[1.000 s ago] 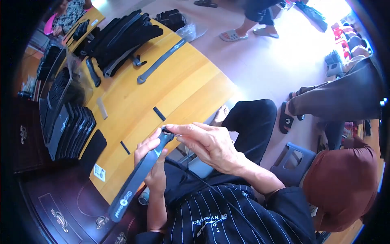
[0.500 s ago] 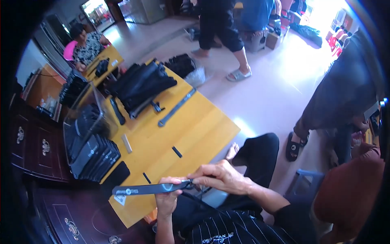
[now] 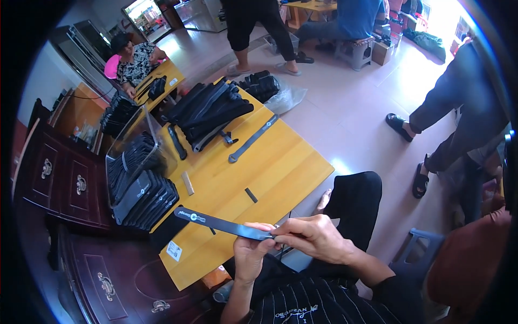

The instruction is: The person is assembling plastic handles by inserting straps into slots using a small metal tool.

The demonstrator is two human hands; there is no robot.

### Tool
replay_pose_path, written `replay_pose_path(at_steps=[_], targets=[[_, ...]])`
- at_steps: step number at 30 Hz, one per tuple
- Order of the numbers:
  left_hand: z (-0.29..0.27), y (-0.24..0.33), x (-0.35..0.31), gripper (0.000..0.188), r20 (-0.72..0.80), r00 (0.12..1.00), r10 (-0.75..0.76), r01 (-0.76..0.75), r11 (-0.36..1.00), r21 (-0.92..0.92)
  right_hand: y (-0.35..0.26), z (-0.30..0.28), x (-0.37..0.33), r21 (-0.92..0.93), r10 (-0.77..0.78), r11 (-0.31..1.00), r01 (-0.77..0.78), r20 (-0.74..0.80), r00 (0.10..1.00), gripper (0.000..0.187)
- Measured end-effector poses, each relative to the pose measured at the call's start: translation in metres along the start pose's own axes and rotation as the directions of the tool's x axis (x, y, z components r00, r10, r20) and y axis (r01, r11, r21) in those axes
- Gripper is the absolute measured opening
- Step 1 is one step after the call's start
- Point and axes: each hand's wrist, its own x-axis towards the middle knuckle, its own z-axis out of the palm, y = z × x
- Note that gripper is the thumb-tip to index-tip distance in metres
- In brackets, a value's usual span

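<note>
A flat dark grey strap with white printing and a rounded end is held over the near part of the wooden table. My left hand is closed around it near its right end, thumb on top. Fingers of my right hand pinch that same end, hiding whatever small part sits there. From my hands the strap's free end points left and slightly up. A similar strap lies flat farther off on the table, and a short black strip lies nearer.
The yellow wooden table bears a heap of black straps, a small wooden block and a white label. Stacked dark straps and a clear bin stand left, beside dark drawers. Other people are around.
The strap's free end has tilted upward while both hands stay on its right end. My view has shifted, so the table sits farther right. People standing nearby have stepped to new places.
</note>
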Motion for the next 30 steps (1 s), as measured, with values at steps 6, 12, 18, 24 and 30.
replay_pose_path(at_steps=[6,12,18,24,30], targets=[[0.012,-0.004,-0.01,0.024,-0.022,0.987,-0.158,0.157,0.987,-0.025,0.008,-0.003,-0.004,-0.103,-0.028,0.995,0.019,-0.085,0.996,0.011],[0.005,0.003,-0.028,0.024,-0.133,0.977,-0.169,0.161,0.985,-0.069,0.016,0.016,0.007,-0.159,-0.147,0.977,0.141,-0.024,0.989,0.013],[-0.01,0.017,-0.046,0.024,-0.312,0.94,-0.134,0.13,0.991,-0.034,0.018,0.042,0.027,-0.169,-0.265,0.949,0.265,0.025,0.964,0.014],[-0.009,0.011,-0.086,0.017,-0.266,0.901,-0.341,0.324,0.94,-0.108,0.025,0.053,0.045,-0.215,-0.305,0.93,0.298,-0.002,0.952,0.01],[-0.004,0.011,-0.085,0.017,-0.365,0.876,-0.315,0.258,0.946,-0.197,0.008,0.025,0.05,-0.148,-0.292,0.933,0.329,0.225,0.93,0.016]])
